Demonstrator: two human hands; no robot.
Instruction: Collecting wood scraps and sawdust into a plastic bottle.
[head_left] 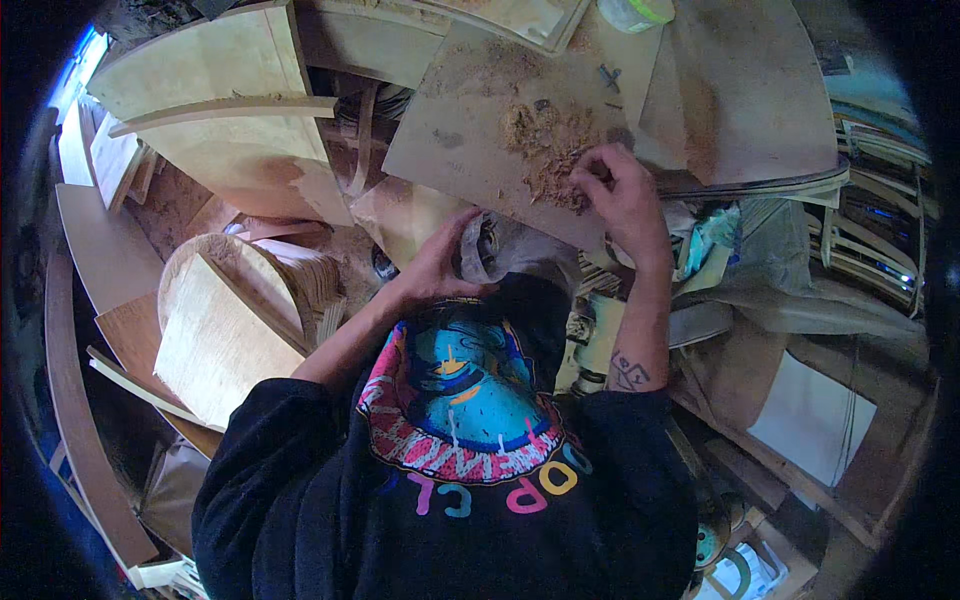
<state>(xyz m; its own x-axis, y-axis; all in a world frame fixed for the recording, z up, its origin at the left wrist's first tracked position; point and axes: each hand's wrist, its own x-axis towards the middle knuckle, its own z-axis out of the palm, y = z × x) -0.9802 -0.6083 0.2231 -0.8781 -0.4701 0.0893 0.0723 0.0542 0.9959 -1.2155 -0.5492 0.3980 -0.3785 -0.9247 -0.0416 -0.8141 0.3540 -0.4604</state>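
1. Cluttered workshop ground fills the view: curved plywood pieces (215,75), offcuts and stacked thin strips (880,250) lie all around a flat brown board (480,130) near the top centre.
2. Right hand (620,195): its fingers (592,172) are bunched together, tips pinched into the near edge of a sawdust pile (545,140). Some of the loose shavings seem caught between the fingertips, though how much cannot be told.
3. That sawdust pile sits on the flat brown board, directly under and just beyond the right fingertips, spreading away from the person.
4. Left hand (440,262): fingers curled partly round a greyish cylindrical object (490,250), palm against its side. Its kind is hard to make out.
5. This cylinder lies just below the board's near edge, between the two hands and close to the person's chest.
6. Outward, both forearms come from black sleeves (270,440); the right forearm bears a small dark mark.
7. At the left, a rounded wooden form (235,300) with a pale panel rests near the left elbow.
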